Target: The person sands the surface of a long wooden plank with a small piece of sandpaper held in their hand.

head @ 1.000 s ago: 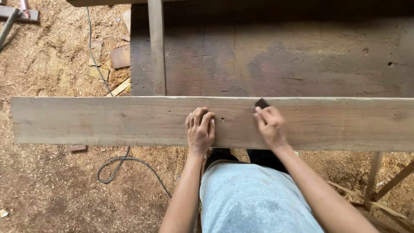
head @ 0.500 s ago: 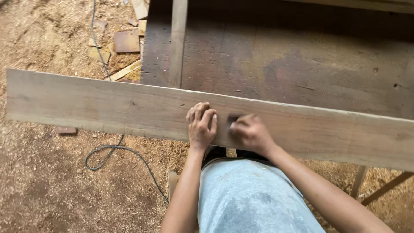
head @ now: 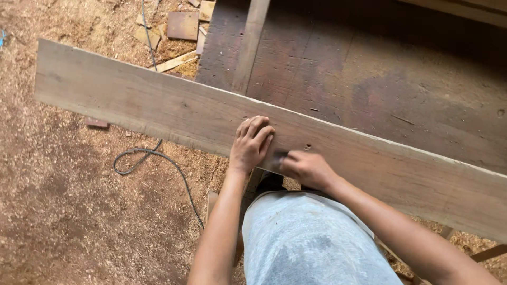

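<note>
A long pale wooden plank [head: 158,108] runs from upper left to lower right across the view. My left hand [head: 251,145] lies flat on it near its near edge, fingers together. My right hand [head: 306,168] is curled just right of the left, pressing a small dark piece, likely sandpaper [head: 279,157], against the plank. Only a corner of that piece shows between the two hands. A small hole [head: 307,146] marks the plank just above my right hand.
A dark worn wooden workbench [head: 380,79] lies behind the plank, with an upright batten [head: 248,47] on its left part. Sawdust covers the ground [head: 63,211]. A black cable [head: 153,158] loops there, and wood offcuts [head: 182,26] lie at the top.
My right hand slid left along the plank from its far edge to its near edge, ending beside my left hand. The view tilted, so the plank now slants.
</note>
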